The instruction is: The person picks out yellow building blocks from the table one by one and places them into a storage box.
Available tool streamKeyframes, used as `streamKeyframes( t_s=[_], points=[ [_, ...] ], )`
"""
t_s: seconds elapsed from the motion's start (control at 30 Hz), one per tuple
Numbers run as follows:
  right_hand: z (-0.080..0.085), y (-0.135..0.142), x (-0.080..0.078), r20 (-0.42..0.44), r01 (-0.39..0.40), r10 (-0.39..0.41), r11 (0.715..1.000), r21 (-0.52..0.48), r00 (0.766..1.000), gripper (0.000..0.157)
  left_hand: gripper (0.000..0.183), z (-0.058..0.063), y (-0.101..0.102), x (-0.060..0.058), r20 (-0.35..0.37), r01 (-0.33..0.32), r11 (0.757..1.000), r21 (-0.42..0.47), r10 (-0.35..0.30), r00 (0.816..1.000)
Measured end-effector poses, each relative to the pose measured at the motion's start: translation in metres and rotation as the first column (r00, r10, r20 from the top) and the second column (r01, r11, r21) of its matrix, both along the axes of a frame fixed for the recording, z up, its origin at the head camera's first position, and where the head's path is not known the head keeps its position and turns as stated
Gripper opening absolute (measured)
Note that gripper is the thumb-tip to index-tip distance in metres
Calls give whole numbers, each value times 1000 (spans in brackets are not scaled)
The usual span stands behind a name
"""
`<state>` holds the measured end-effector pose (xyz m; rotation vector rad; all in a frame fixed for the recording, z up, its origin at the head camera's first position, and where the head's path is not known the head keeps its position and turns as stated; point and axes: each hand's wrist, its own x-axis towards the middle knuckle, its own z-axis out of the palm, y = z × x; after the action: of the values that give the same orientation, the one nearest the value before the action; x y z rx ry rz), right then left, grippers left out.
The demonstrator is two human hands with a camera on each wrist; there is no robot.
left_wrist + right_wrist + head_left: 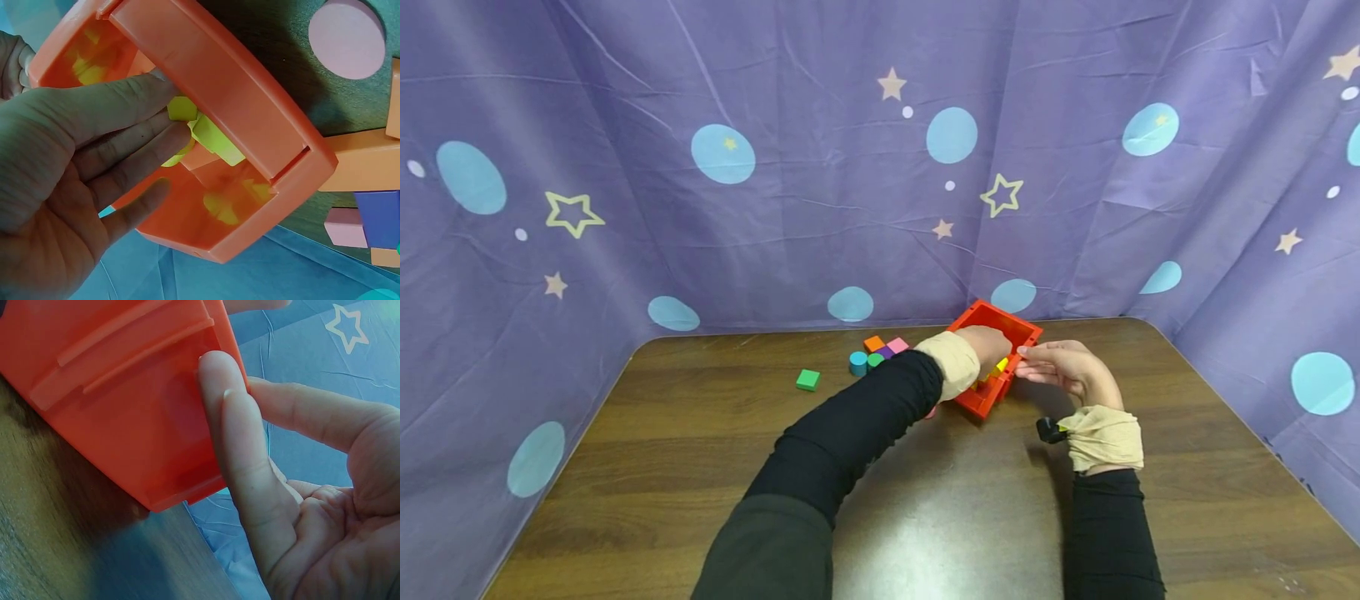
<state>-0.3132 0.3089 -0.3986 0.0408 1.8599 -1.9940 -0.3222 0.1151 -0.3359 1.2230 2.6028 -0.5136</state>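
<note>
A red plastic box (981,404) with an open top stands at the back of the table. My left hand (988,340) reaches down into it. In the left wrist view that hand (81,162) has its fingers extended, with fingertips right at several yellow blocks (215,137) inside the box. My right hand (1071,367) holds the box's right wall at the rim. The right wrist view shows two fingers (244,431) of that hand against the outer face of the red wall (144,412), with the thumb at its edge.
Left of the box lie several loose blocks, among them an orange one (874,343), a pink one (897,345) and a blue cylinder (858,363). A green block (808,380) lies farther left. A purple curtain (790,167) hangs behind the wooden table (647,467).
</note>
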Motion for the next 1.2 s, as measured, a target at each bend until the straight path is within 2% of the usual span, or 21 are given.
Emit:
streamKeyframes(
  t_s=[0.27,0.47,0.5,0.7,0.73,0.93,1.03,1.2],
  points=[
    [1,0,-1,1,-7,7,1000,-15,1000,16,26,-6,6,-9,37,-20,1000,-7,20,999],
    [2,-1,-1,7,14,-14,1000,-2,1000,12,28,-10,8,-16,49,-14,1000,4,14,999],
    [2,-1,-1,7,14,-14,1000,-1,1000,12,28,-15,10,-22,48,-16,1000,9,16,999],
    [0,0,0,6,1,-1,1000,-18,1000,11,25,-16,9,-19,39,-14,1000,17,14,999],
    [0,0,0,5,-1,1,1000,-18,1000,10,25,-11,7,-13,37,-13,1000,15,12,999],
    [0,0,0,-2,-6,6,1000,-3,1000,19,21,-7,3,-7,16,-4,1000,21,4,1000],
    [0,0,0,-1,-7,7,1000,2,1000,21,24,-8,3,-8,17,0,1000,11,0,1000],
    [0,-1,0,7,1,-1,1000,6,1000,16,24,-12,4,-14,20,-6,1000,-3,6,1000]
  ],
)
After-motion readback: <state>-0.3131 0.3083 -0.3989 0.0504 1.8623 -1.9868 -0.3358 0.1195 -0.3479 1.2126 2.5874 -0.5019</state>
